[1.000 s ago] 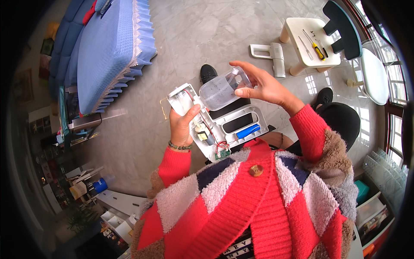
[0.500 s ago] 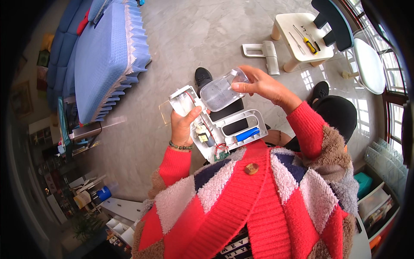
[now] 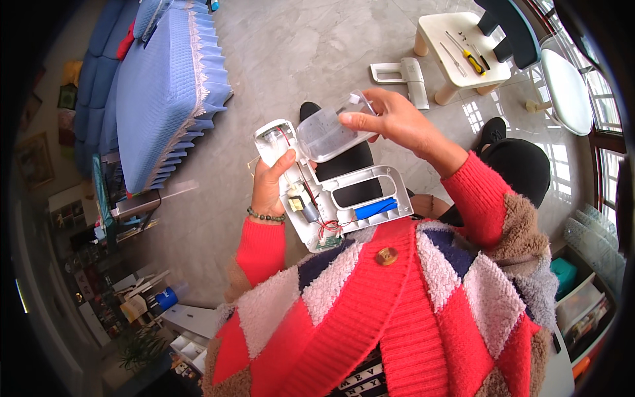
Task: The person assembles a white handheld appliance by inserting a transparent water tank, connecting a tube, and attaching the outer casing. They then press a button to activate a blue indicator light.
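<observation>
Two hands in view: left hand (image 3: pixel 268 185) gripped uncovered white housing (image 3: pixel 331 215), thumb over its edge; right hand (image 3: pixel 400 122) pinched clear container (image 3: pixel 324 137). Container sat between hands, tilted, just beside housing's upper end; whether they touched, could not tell. Housing lay right of left hand, with blue cylinder (image 3: pixel 376 209), red wires (image 3: pixel 329 227) and green circuit board (image 3: pixel 327 243) inside. Beyond right hand: white shell (image 3: pixel 415 83) on floor (image 3: pixel 278 59), stool (image 3: pixel 440 26) bearing yellow screwdriver (image 3: pixel 474 64).
</observation>
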Demonstrator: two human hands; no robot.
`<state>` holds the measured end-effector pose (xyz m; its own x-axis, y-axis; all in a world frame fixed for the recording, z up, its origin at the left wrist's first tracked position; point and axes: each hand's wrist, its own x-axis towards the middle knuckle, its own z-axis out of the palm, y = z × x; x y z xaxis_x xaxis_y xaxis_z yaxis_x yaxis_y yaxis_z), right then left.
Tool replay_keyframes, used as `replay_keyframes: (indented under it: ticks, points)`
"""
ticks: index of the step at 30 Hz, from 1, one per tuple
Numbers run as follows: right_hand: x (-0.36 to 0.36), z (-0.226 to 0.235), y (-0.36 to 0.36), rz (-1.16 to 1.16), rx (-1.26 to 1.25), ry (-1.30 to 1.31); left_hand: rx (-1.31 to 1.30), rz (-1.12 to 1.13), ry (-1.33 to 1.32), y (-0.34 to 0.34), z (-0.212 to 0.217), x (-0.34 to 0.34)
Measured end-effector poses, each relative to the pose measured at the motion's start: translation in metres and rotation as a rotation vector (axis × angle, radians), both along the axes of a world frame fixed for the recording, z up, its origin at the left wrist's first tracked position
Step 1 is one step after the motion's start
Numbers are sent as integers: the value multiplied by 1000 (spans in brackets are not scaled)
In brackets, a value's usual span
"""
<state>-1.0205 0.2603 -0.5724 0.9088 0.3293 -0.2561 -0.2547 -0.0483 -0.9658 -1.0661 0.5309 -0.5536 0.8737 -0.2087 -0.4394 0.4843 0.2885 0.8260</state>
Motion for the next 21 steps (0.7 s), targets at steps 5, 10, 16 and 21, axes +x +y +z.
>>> replay_keyframes:
  ticks: [5, 10, 16, 21]
  points:
    - [7, 10, 3, -53, 13, 35, -153, -11, 155, 4, 4, 16]
    - [1, 16, -2, -21, 34, 123, -152, 26, 147, 0, 7, 18]
    - [-3, 15, 0, -28, 85, 95, -167, 14, 141, 1, 8, 18]
    - [-1, 13, -2, 5, 53, 101, -92, -21, 107, 1, 10, 15]
